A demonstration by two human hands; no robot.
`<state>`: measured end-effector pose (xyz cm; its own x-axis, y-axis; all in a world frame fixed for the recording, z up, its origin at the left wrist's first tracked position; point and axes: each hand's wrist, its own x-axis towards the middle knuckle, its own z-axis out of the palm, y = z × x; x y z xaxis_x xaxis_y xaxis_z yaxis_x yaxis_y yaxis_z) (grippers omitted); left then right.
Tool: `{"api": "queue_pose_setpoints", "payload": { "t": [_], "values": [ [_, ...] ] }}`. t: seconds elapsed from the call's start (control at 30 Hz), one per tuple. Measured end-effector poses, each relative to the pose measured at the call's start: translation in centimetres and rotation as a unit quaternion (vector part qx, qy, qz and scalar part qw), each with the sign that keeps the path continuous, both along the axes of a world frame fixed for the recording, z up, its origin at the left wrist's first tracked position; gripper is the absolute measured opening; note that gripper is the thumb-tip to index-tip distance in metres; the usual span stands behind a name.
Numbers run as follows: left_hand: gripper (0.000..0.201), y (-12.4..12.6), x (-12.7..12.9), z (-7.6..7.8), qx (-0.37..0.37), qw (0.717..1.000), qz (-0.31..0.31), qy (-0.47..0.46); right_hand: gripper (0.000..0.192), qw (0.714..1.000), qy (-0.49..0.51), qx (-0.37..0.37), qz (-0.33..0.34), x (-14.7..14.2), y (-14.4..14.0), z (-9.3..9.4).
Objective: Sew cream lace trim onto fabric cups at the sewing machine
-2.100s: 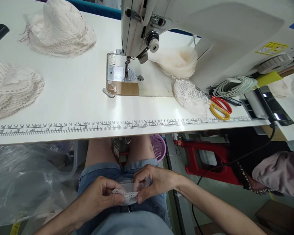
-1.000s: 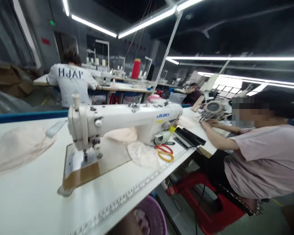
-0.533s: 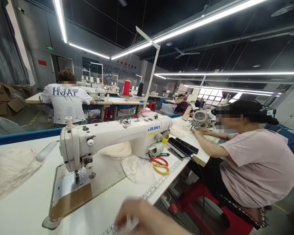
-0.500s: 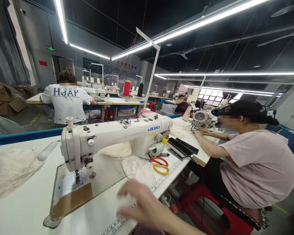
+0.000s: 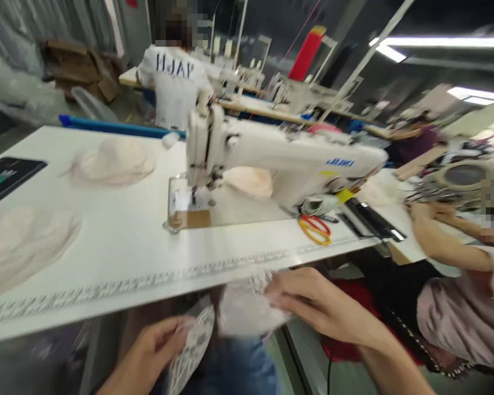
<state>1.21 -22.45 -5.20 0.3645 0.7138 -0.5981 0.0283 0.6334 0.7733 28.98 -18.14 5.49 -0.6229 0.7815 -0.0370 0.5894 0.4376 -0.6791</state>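
Below the front edge of the white table (image 5: 119,241), left hand (image 5: 148,351) pinching a lacy white piece (image 5: 191,345). Just right of it, right hand (image 5: 308,302) gripping a pale cloth piece (image 5: 242,310). Up on the table, sewing machine (image 5: 271,159), then red and yellow scissors (image 5: 315,227).

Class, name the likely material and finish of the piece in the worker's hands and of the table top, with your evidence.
Piece: probably thin pale lace fabric; it drapes limply and shows openwork, though blurred. Table top: seemingly smooth white laminate; flat, faintly glossy, with a printed ruler along its edge.
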Motion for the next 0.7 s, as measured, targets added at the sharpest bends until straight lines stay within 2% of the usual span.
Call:
{"api": "queue_pose_setpoints", "payload": {
  "t": [0.03,0.1,0.2,0.33,0.4,0.57,0.7],
  "values": [
    [0.043,0.0,0.1,0.4,-0.006,0.999,-0.023,-0.043,0.023,0.995,0.046,-0.062,0.060,-0.4,-0.5,0.5],
    [0.045,0.3,0.2,1.0,-0.010,0.996,-0.036,-0.080,0.025,0.972,0.108,-0.160,0.134,-1.8,-1.0,0.4],
    [0.046,0.1,0.3,1.6,-0.005,0.995,-0.040,-0.087,0.026,0.946,0.153,-0.223,0.178,-4.6,-1.3,-1.8],
    [0.044,-0.8,0.0,1.9,-0.014,0.994,-0.026,-0.101,0.015,0.976,0.095,-0.152,0.120,-7.5,-0.8,-5.6],
    [0.045,-1.2,-0.2,2.0,-0.038,0.994,-0.002,-0.101,0.011,0.985,0.060,-0.129,0.096,-8.2,-0.6,-6.8],
    [0.042,-2.0,-0.9,1.6,-0.110,0.988,0.092,-0.055,0.010,0.987,0.012,-0.147,0.068,-8.8,-0.7,-7.4],
    [0.036,-2.5,-1.3,1.4,-0.124,0.982,0.111,-0.092,0.011,0.983,0.001,-0.165,0.081,-9.1,-0.8,-7.1]
  ]
}}
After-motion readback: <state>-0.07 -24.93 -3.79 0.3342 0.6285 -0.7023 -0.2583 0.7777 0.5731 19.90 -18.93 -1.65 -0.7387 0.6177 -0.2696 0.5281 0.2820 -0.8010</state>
